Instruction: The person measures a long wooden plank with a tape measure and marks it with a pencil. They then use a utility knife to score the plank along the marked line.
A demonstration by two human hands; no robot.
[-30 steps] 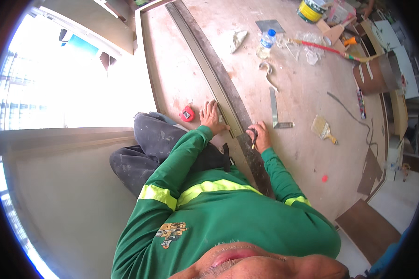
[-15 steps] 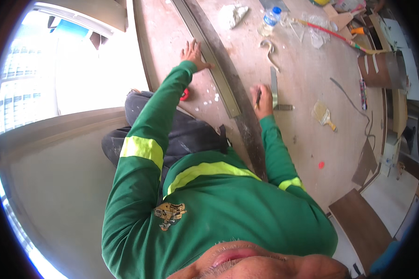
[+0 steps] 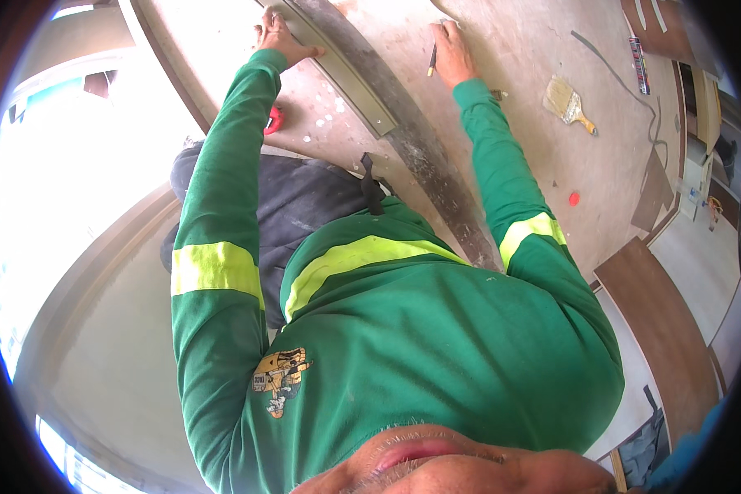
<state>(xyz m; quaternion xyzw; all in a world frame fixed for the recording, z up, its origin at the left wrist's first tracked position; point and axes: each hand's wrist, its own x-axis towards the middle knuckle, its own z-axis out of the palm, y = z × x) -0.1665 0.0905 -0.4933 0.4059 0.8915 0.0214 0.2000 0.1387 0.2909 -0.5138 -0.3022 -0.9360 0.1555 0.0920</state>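
My left hand (image 3: 281, 39) lies spread across a long olive-grey metal profile (image 3: 350, 90), fingers near its far end in view and thumb over the strip. A dark strip (image 3: 436, 173) runs alongside the profile. My right hand (image 3: 454, 56) is farther right, fingers curled round a slim dark pencil (image 3: 432, 61) that points down toward me. Near its wrist, part of a metal square (image 3: 498, 95) shows, mostly hidden by hand and sleeve. A red tape measure (image 3: 276, 119) lies beside my left forearm, partly covered.
At right are a paintbrush (image 3: 568, 103), a red round piece (image 3: 575, 198), a grey cord (image 3: 609, 66), a printed tube (image 3: 639, 64) and brown boards (image 3: 650, 321). A raised frame edge (image 3: 169, 66) bounds the left. My dark-trousered leg (image 3: 305, 198) rests beside the profile.
Both hands have moved forward, away from my body, the left sliding far along the profile. The profile's near end has shifted forward along the dark strip. The view has also shifted.
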